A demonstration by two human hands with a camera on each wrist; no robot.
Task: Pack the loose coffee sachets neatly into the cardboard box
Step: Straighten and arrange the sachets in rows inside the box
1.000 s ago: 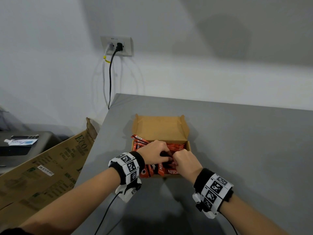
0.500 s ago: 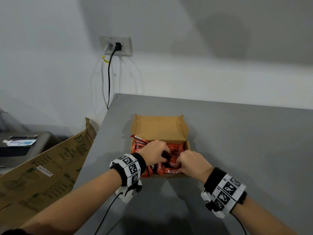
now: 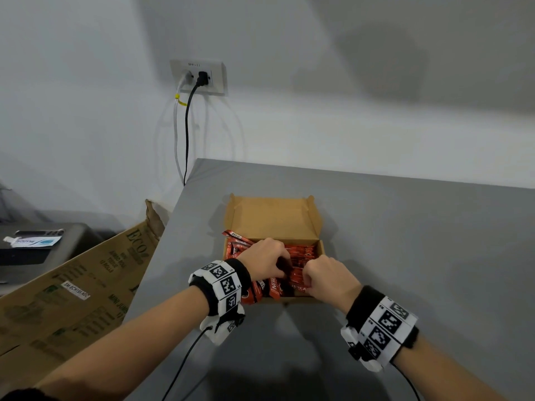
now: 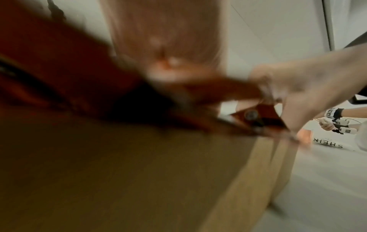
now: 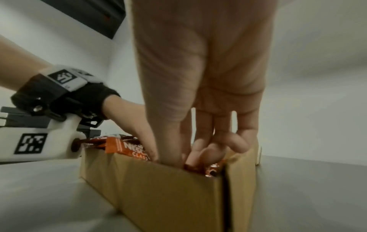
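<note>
A small cardboard box [image 3: 320,248] stands on the grey table [image 3: 419,256], its lid [image 3: 269,218] folded back. Red-orange coffee sachets [image 3: 302,251] fill it, and some stick out over the near-left edge [image 3: 257,290]. My left hand [image 3: 285,266] reaches in from the left, fingers curled down onto the sachets. My right hand [image 3: 307,277] is at the near right of the box. In the right wrist view my right hand [image 5: 198,155] dips into the box [image 5: 158,188], thumb and curled fingers among the sachets [image 5: 127,147]. The left wrist view is blurred.
A large printed cardboard sheet [image 3: 72,285] leans against the table's left edge. Behind it sits a dark device [image 3: 43,250]. A wall socket [image 3: 198,76] has cables hanging down. Another person's hands [image 4: 333,119] and a white bag [image 4: 327,142] appear far off.
My right hand has shifted a little to the right along the box's near side. The left hand has stayed on the sachets.
</note>
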